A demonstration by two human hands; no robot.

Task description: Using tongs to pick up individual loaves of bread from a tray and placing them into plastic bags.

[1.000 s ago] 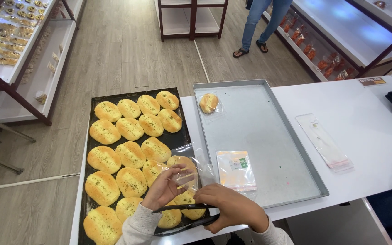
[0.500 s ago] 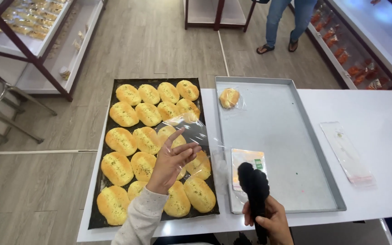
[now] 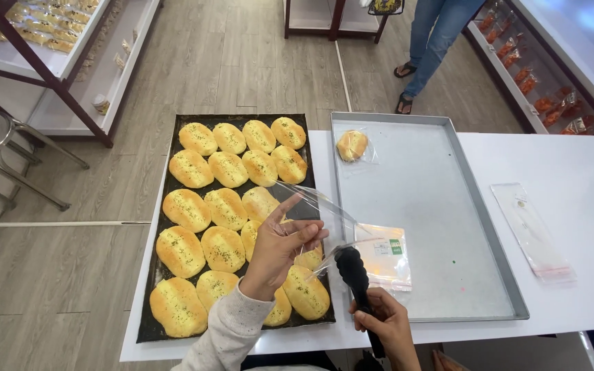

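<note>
Since half a second ago your right hand (image 3: pixel 386 323) has brought the black tongs (image 3: pixel 352 271) up from the table edge toward the clear bag (image 3: pixel 317 206), their tips now just beside its mouth. The dark baking tray (image 3: pixel 173 185) of golden buns (image 3: pixel 223 249) sits left of the grey metal tray (image 3: pixel 434 206) — one bagged bun (image 3: pixel 352 145) lies in its far corner. Your left hand (image 3: pixel 280 251) pinches the bag above the buns — your right is clenched round the tongs' handle.

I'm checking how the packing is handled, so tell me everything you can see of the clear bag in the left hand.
The clear bag is thin, see-through plastic, empty and slightly crumpled. The left hand pinches its lower edge and holds it up, tilted, above the dark tray of buns. Its right side reaches toward the tips of the black tongs in the right hand.
</note>
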